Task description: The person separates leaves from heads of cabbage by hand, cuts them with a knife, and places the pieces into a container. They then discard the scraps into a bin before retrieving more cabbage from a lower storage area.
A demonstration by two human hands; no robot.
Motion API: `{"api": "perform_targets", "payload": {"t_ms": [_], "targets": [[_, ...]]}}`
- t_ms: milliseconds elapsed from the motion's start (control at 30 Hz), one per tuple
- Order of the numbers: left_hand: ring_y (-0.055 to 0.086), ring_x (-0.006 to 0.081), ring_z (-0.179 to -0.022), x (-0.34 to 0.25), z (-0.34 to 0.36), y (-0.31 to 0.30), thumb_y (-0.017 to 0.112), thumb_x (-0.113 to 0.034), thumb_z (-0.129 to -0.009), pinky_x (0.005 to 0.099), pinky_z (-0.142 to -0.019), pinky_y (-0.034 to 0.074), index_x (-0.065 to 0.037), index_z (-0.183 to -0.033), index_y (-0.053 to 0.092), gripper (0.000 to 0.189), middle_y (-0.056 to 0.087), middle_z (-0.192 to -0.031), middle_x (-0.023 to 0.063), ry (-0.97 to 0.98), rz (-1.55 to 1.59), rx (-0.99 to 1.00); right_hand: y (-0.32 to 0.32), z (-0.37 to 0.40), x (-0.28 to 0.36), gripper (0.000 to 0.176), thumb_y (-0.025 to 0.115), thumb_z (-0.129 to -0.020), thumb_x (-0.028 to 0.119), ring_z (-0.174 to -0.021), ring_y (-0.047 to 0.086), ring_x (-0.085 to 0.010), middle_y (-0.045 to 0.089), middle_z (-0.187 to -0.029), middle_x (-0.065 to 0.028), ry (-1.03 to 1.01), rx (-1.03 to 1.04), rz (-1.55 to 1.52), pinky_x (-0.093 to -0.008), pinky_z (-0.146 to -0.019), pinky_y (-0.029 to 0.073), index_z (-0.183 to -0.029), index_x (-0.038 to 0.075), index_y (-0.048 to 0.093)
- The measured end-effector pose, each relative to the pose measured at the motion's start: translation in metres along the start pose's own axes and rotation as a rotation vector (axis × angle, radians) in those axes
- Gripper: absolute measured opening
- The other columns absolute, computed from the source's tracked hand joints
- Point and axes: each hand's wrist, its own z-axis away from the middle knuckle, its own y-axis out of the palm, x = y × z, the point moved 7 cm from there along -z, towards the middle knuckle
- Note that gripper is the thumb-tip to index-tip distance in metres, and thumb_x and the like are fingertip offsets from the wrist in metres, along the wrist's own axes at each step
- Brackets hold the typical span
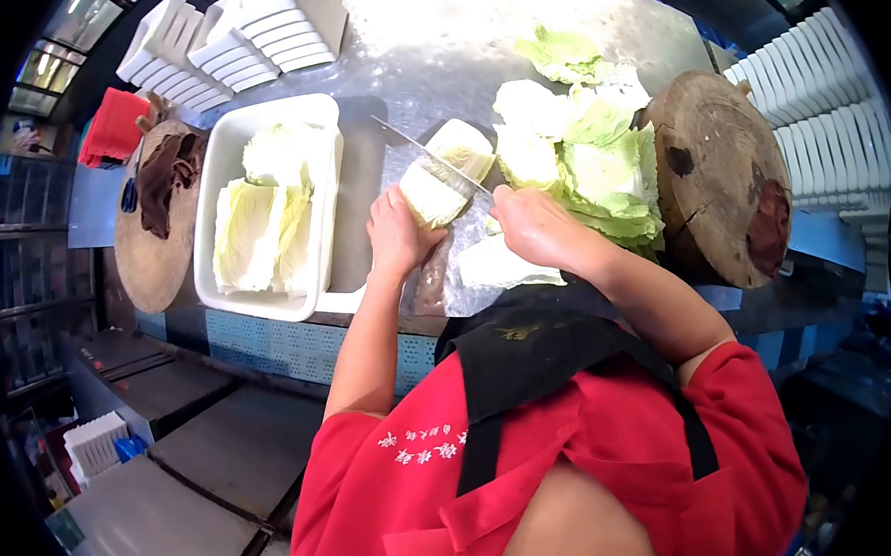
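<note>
My right hand (533, 224) is closed round the handle of a knife (416, 142), whose blade lies slantwise across a napa cabbage (428, 195) on the metal worktop. The near end of the cabbage is gripped by my left hand (402, 232), with its fingers along the left side. Beyond the blade the rest of the cabbage shows, pale and cut. Loose cabbage leaves (603, 137) are piled to the right of my right hand. A pale leaf (505, 265) lies close to the front edge, just below that hand.
On the left, a white tub (334, 174) holds cut cabbage (250, 237). Round wooden chopping blocks stand at the left (137, 262) and right (704, 157), each with a brown cloth. White trays are stacked at the back left (281, 32) and far right (816, 113).
</note>
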Motion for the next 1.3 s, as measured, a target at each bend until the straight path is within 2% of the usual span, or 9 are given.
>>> {"api": "perform_targets", "payload": {"t_ms": [333,533,700,833,967,1033,1100,1200,1300], "targets": [[0.048,0.0379,-0.1,-0.004,0.001,0.01,0.081,-0.025,-0.058,0.0479,-0.082,0.043,0.001,-0.116,0.041,0.075,0.051,-0.108,0.0178,0.127,-0.129,-0.111,0.034,-0.051,0.003,0.018,0.051,-0.075,0.004,-0.088,0.062,-0.038,0.063,-0.09,-0.0249,0.068,0.081,0.007,-0.044,-0.072,0.05,-0.087,-0.005,0.062],[0.052,0.0408,-0.095,0.0,0.004,0.002,0.078,-0.023,-0.063,0.0471,-0.08,0.045,-0.001,-0.111,0.043,0.063,0.053,-0.104,0.02,0.153,-0.092,-0.182,0.045,-0.039,-0.002,0.019,0.051,-0.076,0.004,-0.09,0.063,-0.0364,0.063,-0.093,-0.025,0.011,-0.116,-0.044,-0.0431,-0.074,0.051,-0.088,-0.003,0.065],[0.06,0.0384,-0.089,0.053,0.022,-0.02,0.077,-0.027,-0.063,0.0426,-0.079,0.047,0.0,-0.095,0.051,0.049,0.062,-0.092,0.0212,-0.265,0.181,-0.26,0.038,-0.03,-0.013,0.018,0.051,-0.078,0.004,-0.088,0.064,-0.0329,0.063,-0.09,-0.0246,0.162,0.087,-0.155,-0.0424,-0.072,0.052,-0.085,-0.006,0.064],[0.062,0.0196,-0.084,0.045,0.029,-0.033,0.078,-0.015,-0.062,0.0322,-0.074,0.049,0.001,-0.108,0.054,0.054,0.064,-0.092,0.0106,-0.2,0.739,-0.174,-0.021,0.009,-0.018,0.019,0.05,-0.086,0.012,-0.066,0.061,-0.0268,0.06,-0.073,-0.0185,0.01,-0.213,-0.276,-0.0351,-0.054,0.052,-0.085,-0.006,0.058],[0.06,0.0167,-0.083,-0.007,0.021,-0.052,0.079,-0.011,-0.063,0.0297,-0.073,0.049,0.002,-0.105,0.055,0.049,0.062,-0.097,0.0105,-0.134,1.0,-0.121,-0.106,0.106,-0.095,0.017,0.048,-0.092,0.021,-0.058,0.059,-0.0228,0.06,-0.069,-0.0113,0.337,-0.485,0.013,-0.0367,-0.05,0.048,-0.09,0.007,0.058],[0.06,0.0168,-0.085,-0.033,0.008,-0.054,0.079,-0.013,-0.063,0.0298,-0.075,0.049,0.002,-0.105,0.055,0.05,0.062,-0.097,0.0102,-0.015,0.825,-0.127,-0.139,0.158,-0.134,0.022,0.057,-0.086,0.026,-0.073,0.061,-0.04,0.062,-0.078,-0.0213,0.352,-0.803,0.273,-0.0455,-0.06,0.048,-0.085,0.004,0.057],[0.061,0.0215,-0.087,-0.065,-0.001,-0.047,0.08,-0.019,-0.063,0.0321,-0.077,0.048,0.002,-0.104,0.056,0.052,0.063,-0.097,0.0116,0.126,0.669,-0.163,-0.154,0.189,-0.184,0.024,0.06,-0.083,0.028,-0.072,0.06,-0.0415,0.061,-0.073,-0.0216,0.344,-0.906,0.385,-0.0475,-0.06,0.047,-0.082,0.004,0.057],[0.053,0.0359,-0.105,-0.122,-0.003,-0.035,0.081,-0.024,-0.059,0.0433,-0.087,0.043,0.003,-0.103,0.055,0.058,0.057,-0.11,0.0193,0.22,0.391,-0.085,-0.161,0.203,-0.228,0.025,0.064,-0.08,0.03,-0.078,0.061,-0.0377,0.062,-0.078,-0.0179,0.612,-0.726,0.592,-0.046,-0.064,0.048,-0.08,0.006,0.059],[0.038,0.0414,-0.121,-0.128,-0.019,-0.008,0.082,-0.026,-0.055,0.0523,-0.096,0.032,0.004,-0.108,0.053,0.067,0.042,-0.13,0.0232,0.315,-0.111,-0.273,-0.154,0.179,-0.202,0.023,0.065,-0.078,0.031,-0.087,0.058,-0.031,0.059,-0.085,-0.0119,0.462,-0.647,0.821,-0.0408,-0.071,0.048,-0.08,0.008,0.061]]}}
